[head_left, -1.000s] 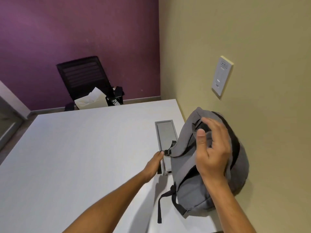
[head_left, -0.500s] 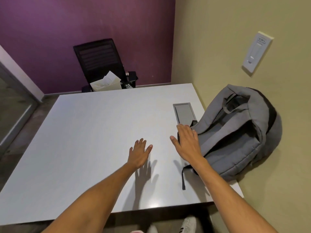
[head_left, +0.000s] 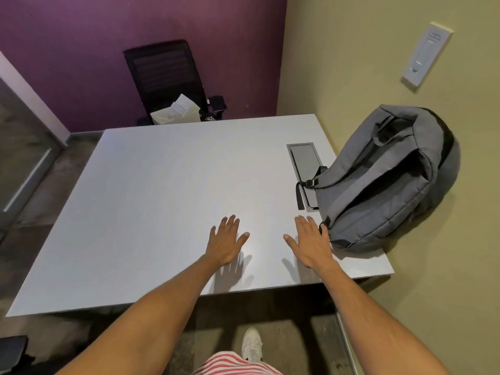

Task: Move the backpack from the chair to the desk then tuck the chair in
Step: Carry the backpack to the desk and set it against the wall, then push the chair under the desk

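Note:
The grey backpack [head_left: 389, 180] lies on the white desk [head_left: 162, 201] at its right side, leaning against the beige wall, its straps facing me. My left hand [head_left: 226, 240] hovers flat over the desk near the front edge, fingers spread, holding nothing. My right hand [head_left: 311, 242] is also flat and spread, just left of the backpack's lower corner, holding nothing. A dark piece of a chair [head_left: 12, 347] shows at the bottom left corner of the view.
A grey cable hatch [head_left: 304, 158] is set into the desk, partly under the backpack. A black mesh chair [head_left: 165, 77] with white papers [head_left: 176, 112] stands beyond the far edge against the purple wall. A wall switch plate [head_left: 426, 54] hangs at right. My shoe [head_left: 251, 345] is under the desk edge.
Both hands let go of the backpack and drew back toward the front edge. The view pulled back, showing more of the desk and floor. The backpack settled against the wall.

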